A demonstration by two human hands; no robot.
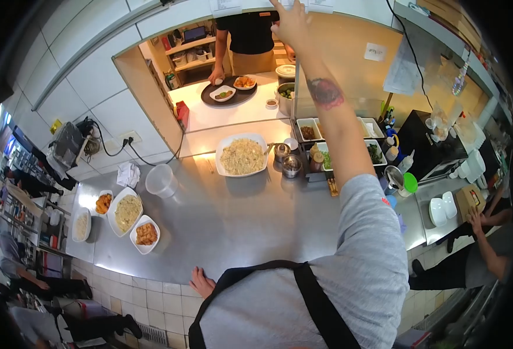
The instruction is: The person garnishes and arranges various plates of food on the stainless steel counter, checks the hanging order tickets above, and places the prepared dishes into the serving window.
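My right hand (292, 24) is raised high at the top of the view, by the white paper slips (320, 4) along the ledge above the pass window. Its thumb and a finger stick out apart, and I see nothing held; the fingertips run to the picture's edge. Low at the counter's near edge, my left hand (201, 283) rests with its fingers spread and holds nothing. Between them on the steel counter (227, 227) stands a large white bowl of fried rice (242, 156). Beside it are small metal pots (292, 166).
At left stand white dishes of rice (127, 212) and fried pieces (146, 234), plus a clear plastic tub (161, 180). Beyond the window, a person's hand (216, 74) is at a dark tray (229, 91). Topping containers (374, 152) stand right; other people are on both sides.
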